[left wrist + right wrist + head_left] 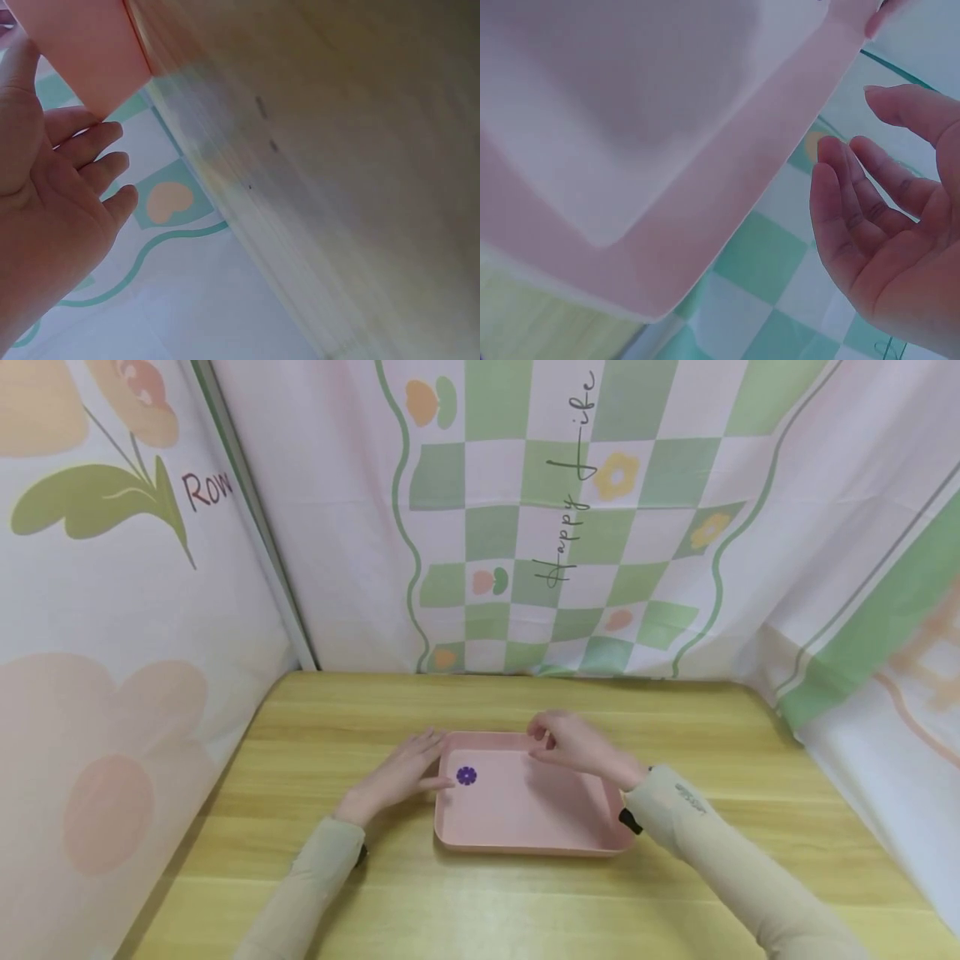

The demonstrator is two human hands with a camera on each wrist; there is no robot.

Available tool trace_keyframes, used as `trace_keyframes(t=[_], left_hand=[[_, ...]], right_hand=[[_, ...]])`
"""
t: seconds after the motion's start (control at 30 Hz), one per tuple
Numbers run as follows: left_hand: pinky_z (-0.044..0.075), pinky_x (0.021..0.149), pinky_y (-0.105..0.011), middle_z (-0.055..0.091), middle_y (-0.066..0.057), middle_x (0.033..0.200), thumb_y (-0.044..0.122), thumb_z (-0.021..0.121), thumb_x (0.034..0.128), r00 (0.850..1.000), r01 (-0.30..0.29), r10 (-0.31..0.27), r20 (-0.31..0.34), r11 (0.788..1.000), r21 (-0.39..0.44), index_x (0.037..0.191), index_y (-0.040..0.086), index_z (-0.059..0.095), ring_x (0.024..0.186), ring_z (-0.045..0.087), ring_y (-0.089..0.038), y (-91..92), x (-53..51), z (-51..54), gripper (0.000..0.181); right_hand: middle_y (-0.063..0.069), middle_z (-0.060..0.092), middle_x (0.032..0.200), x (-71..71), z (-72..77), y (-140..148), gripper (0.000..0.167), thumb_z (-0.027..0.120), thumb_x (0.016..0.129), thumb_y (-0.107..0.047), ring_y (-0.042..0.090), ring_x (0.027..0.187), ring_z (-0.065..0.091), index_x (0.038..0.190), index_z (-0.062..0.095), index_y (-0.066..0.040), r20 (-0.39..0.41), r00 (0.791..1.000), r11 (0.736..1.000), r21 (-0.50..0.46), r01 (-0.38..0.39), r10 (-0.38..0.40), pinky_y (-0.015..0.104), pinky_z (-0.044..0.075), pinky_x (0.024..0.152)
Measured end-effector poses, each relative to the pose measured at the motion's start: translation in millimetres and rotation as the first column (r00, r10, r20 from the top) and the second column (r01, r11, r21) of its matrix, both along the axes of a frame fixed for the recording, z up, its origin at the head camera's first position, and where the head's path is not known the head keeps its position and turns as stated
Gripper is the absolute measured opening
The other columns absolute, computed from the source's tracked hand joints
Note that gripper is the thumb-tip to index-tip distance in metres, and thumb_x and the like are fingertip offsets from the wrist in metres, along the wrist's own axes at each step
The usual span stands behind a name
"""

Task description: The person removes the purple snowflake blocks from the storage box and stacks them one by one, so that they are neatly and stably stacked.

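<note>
A pink rectangular tray [525, 814] lies on the wooden table, and a small purple flower-shaped piece [467, 776] sits inside it near the left wall. My left hand [397, 777] is at the tray's left side, its thumb reaching over the rim and its fingers along the outside. In the left wrist view the fingers of that hand [60, 165] are spread, touching the tray's wall [97, 52]. Over the back right part of the tray hovers my right hand [577, 745]. The right wrist view shows this hand [892, 225] with fingers loosely bent and nothing between them.
Wood-grain tabletop [360, 893] surrounds the tray. A green-and-white checked curtain [555, 527] hangs behind the table's far edge. Patterned cloth [112, 610] stands along the left side, and more cloth [885, 693] hangs at the right.
</note>
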State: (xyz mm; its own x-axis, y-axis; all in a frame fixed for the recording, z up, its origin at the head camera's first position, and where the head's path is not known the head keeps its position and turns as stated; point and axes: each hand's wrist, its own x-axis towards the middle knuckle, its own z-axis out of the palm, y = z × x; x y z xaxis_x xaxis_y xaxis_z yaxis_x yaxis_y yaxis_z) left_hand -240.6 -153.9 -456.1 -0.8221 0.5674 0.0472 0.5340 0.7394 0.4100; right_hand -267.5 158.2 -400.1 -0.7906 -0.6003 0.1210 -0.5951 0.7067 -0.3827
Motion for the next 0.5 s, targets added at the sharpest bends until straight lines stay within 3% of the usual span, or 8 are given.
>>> trace_keyframes(t=[0.23,0.5], left_hand=[[0.015,0.127,-0.056,0.028,-0.02,0.162,0.044,0.061,0.0949,1.0,0.001,-0.001,0.007,1.0,0.004,0.154,0.002,0.028,0.154,0.02,-0.037,-0.5,0.3,0.9,0.08],[0.015,0.127,-0.056,0.026,-0.019,0.162,0.046,0.061,0.0952,1.0,0.005,-0.005,0.016,1.0,0.005,0.155,0.003,0.028,0.154,0.018,-0.036,-0.9,-1.7,-1.2,0.08]], right_hand=[[0.012,0.071,0.103,-0.7,-3.6,-16.3,0.03,0.075,0.086,-0.015,0.02,0.082,0.067,0.111,0.066,0.0,0.048,0.999,1.0,0.025,-0.003,0.002,0.028,0.059,0.073],[0.012,0.07,0.1,-1.7,-7.6,-29.3,0.029,0.075,0.085,-0.014,0.021,0.08,0.067,0.108,0.066,0.0,0.04,0.999,0.999,0.024,-0.037,0.036,0.026,0.058,0.07]])
